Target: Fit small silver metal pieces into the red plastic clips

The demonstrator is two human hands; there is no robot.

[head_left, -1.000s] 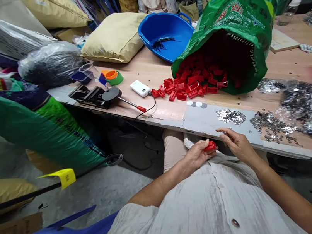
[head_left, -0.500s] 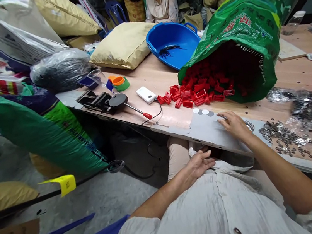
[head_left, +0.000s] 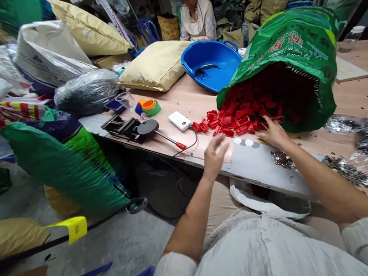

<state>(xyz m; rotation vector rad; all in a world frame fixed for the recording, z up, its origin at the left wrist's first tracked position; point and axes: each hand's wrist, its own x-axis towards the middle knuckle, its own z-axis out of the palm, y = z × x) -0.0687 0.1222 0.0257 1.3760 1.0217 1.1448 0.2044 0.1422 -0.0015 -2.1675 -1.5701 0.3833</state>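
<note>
Well, right hand [head_left: 274, 133] at the red pieces [head_left: 238, 118], left hand [head_left: 215, 155] loose

Indeed, the red pieces lie heaped in the mouth of a tipped green sack [head_left: 281, 45], with some spilling onto the table [head_left: 182, 91]. The right hand reaches to the near side of that heap, thumb and fingers partly spread; its fingertips are at the pieces, but I cannot tell whether one is gripped. The left hand is by the table's near edge, slightly blurred — fingers half curled and a little apart, nothing visible between them.

Just below the heap, pale and grey discs [head_left: 249, 142] lie in a row along the far edge of a grey sheet [head_left: 255, 164]. Small metal parts [head_left: 282, 159] are piled near the right forearm. A white device [head_left: 180, 121] with a cable sits left of the heap — near a black lever tool [head_left: 148, 127].
</note>
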